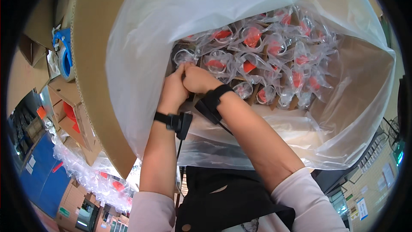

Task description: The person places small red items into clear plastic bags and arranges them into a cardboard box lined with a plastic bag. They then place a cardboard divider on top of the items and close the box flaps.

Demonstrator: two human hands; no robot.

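My left hand [172,90] and my right hand [200,80] meet inside a big carton, at the left end of its packed contents. The fingers of both are closed at a clear plastic bag [186,56] with a round, ring-like shape inside; the fingertips are partly hidden. Around them stand several more clear bags, among them one bag [216,63] with a red piece in it. Cardboard dividers [237,80] show between the bags. A translucent plastic liner [141,56] lines the carton and folds over its rim.
The carton's cardboard flap [92,60] curves up on the left. Beyond it are a blue tape dispenser [65,58], a small open cardboard box [74,118] with red pieces, and a heap of clear bags [92,180]. Cables run from the black straps on both wrists.
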